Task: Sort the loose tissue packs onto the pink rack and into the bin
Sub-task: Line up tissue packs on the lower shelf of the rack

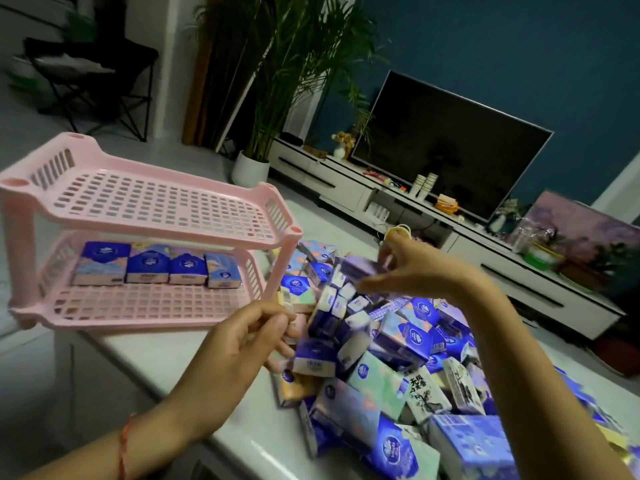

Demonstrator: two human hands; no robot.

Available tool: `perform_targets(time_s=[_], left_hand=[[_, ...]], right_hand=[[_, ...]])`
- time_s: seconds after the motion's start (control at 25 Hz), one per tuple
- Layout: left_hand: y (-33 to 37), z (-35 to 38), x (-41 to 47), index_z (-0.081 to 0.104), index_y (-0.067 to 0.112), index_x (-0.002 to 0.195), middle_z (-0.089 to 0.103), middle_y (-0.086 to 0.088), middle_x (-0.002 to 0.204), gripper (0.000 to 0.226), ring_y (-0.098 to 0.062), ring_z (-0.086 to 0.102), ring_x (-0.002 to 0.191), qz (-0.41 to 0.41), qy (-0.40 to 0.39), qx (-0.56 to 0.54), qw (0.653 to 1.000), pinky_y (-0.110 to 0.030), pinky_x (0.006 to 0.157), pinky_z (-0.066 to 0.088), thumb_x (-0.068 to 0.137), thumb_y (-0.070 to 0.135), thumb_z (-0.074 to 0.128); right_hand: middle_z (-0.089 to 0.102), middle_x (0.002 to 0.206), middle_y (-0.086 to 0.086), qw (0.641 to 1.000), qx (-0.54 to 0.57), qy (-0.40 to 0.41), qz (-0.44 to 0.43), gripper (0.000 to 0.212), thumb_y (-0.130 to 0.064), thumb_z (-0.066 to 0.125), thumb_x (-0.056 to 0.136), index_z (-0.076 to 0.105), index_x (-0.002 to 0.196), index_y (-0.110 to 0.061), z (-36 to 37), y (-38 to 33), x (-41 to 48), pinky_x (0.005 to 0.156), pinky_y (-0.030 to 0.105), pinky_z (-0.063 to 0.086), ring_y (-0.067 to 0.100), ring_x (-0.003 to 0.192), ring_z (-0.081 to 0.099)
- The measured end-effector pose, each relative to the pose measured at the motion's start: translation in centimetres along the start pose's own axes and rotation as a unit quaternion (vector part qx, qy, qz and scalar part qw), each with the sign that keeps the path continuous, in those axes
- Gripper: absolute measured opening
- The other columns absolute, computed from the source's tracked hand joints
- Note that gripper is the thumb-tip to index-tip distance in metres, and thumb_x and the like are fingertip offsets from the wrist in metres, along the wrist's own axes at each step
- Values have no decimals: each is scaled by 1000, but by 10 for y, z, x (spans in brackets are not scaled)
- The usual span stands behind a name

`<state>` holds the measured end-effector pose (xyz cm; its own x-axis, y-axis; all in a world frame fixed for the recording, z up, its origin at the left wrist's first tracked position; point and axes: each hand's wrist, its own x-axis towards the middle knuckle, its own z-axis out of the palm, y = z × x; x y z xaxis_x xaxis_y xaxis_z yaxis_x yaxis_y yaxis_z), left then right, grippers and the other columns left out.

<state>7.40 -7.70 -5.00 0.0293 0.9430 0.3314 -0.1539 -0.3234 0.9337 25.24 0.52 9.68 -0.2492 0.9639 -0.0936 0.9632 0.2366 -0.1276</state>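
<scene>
Left hand (249, 337) is seen at 7 o'clock of frame, forearm running in from the lower left corner, a red cord (123, 445) worn on the wrist. Fingers are curled, thumb laid against index, at the 9 o'clock edge of the tissue pack pile (398, 362). Whether anything is pinched cannot be told.

Right hand (408, 271) is held over the pile's 12 o'clock end, forearm running in from the lower right corner, fingers pointed left. A lavender tissue pack (356, 266) is pinched between thumb and fingers. It is motion-blurred, and contact with the pile cannot be told.

The pile is heaped on the white table (166, 362), at 4 o'clock of the pink rack (156, 209). The rack is two-tier and is seated on the table at 9–10 o'clock of frame. Four tissue packs (156, 266) are stood in a row along the back of the lower tier, touching side by side.

A TV (446, 143) is seen at 1 o'clock and a potted palm (277, 81) at 12.
</scene>
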Motion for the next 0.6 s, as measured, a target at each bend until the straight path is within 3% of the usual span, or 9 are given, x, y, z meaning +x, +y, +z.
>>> perform_targets(time_s=[0.08,0.16,0.2,0.28,0.32,0.44,0.6], left_hand=[[1,13,15,64,17,114,60,-20,76,31,-5,64,49,-121,28,-134,983,-15,45,49,91,35,53],[2,13,13,45,0,131,46,-16,66,36,4,51,30,-164,27,-162,973,-7,38,42,100,12,33],[6,9,11,48,2,130,56,-9,70,35,4,55,34,-194,40,-162,967,-7,42,46,100,9,31],[15,-2,7,58,9,115,73,-10,78,28,-11,68,54,-227,91,-193,950,-30,57,59,98,16,37],[19,-13,-1,58,8,108,74,-12,77,25,-20,70,59,-233,102,-194,947,-37,57,59,98,18,38],[16,-46,-5,58,9,96,74,-12,75,17,-27,71,61,-270,117,-125,947,-28,50,58,98,14,41],[15,-83,-8,57,9,100,70,-13,76,12,-21,66,50,-287,168,23,943,-23,43,54,93,5,48]], right_hand=[[57,84,-7,993,7,-31,-113,32,-43,68,79,45,87,-23,16,-42,-21,63,19,46,13,76,57],[51,83,-7,975,-3,-50,-218,35,-43,66,81,41,88,-21,48,-74,-32,59,21,41,15,75,50],[51,90,-4,969,-1,-55,-241,40,-43,67,80,41,95,-18,58,-81,-34,63,25,41,16,80,49],[52,103,-4,970,-4,-92,-225,51,-44,72,76,43,110,-18,61,-72,-26,69,23,42,14,90,49],[52,109,-5,972,-25,-117,-200,55,-43,73,74,44,114,-19,60,-61,-21,72,22,43,14,95,50],[51,121,4,968,-169,-134,-131,63,-46,73,74,43,120,-15,77,-40,-15,79,31,44,23,104,52],[54,119,15,961,-237,-80,-115,32,-27,52,91,45,116,-8,112,-41,-7,70,31,34,33,105,55]])
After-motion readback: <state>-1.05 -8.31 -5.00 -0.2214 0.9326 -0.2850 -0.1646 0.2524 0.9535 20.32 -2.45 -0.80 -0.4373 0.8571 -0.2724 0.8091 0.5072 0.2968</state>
